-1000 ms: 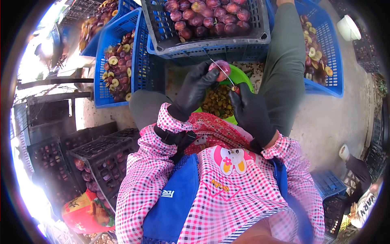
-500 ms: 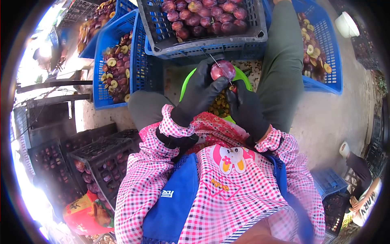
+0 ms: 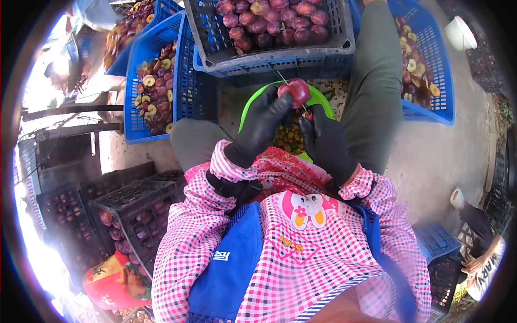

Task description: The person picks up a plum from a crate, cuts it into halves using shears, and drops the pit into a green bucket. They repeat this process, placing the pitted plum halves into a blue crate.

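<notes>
A red-purple plum (image 3: 297,91) sits in the fingers of my left hand (image 3: 263,123), which wears a black glove. A thin metal rod (image 3: 304,108) shows above and below the plum, its middle hidden by the fruit. At its lower end is a small reddish part, right at the fingers of my right hand (image 3: 327,141). That gloved hand is closed around this end. Under both hands stands a bright green basin (image 3: 325,102) holding small yellow-brown pieces, partly covered by the gloves.
Ahead, a black crate (image 3: 280,61) of whole plums rests on a blue one. Blue crates of cut plums stand at left (image 3: 129,107) and right (image 3: 442,91). Stacked black crates (image 3: 134,196) lie lower left. A white bucket (image 3: 460,33) is upper right; another person's hand (image 3: 474,265) shows lower right.
My left thumb and fingers have shifted on the plum, and the fruit has turned and moved slightly left. A pale blurred shape has come into view at the upper left.
</notes>
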`<state>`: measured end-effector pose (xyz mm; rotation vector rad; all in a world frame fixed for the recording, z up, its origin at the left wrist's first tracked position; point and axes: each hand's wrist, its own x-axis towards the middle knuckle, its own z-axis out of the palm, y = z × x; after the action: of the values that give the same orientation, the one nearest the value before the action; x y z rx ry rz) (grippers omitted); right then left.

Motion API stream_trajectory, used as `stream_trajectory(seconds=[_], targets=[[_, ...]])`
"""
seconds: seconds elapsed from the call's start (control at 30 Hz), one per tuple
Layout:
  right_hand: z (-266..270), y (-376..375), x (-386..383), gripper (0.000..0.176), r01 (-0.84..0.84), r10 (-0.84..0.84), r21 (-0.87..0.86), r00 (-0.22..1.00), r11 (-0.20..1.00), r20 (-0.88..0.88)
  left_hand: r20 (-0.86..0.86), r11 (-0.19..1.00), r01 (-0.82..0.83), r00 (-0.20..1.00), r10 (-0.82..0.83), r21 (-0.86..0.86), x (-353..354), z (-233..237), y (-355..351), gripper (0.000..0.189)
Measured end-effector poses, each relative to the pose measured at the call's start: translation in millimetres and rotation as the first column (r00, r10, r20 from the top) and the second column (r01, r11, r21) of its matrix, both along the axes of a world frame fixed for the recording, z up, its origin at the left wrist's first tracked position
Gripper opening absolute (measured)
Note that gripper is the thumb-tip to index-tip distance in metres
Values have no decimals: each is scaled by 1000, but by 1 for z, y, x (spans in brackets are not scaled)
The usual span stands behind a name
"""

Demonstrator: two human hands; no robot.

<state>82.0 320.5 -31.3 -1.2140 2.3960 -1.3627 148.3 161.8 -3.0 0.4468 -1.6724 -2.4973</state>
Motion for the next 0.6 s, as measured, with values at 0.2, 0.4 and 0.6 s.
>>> stream_trajectory(seconds=[0.2, 0.4, 0.6], targets=[[6, 0, -1, 25, -42, 100, -128, 865, 991, 492, -121, 793, -63, 993, -14, -606, -7, -18, -9, 46], [47, 5, -33, 55, 63, -43, -115, 985, 991, 169, 38, 992, 113, 993, -111, -63, -1, -13, 0, 49], [33, -1, -29, 71, -8, 6, 20, 996, 1000, 86, -185, 912, -73, 983, -3, -404, 2, -36, 16, 47]])
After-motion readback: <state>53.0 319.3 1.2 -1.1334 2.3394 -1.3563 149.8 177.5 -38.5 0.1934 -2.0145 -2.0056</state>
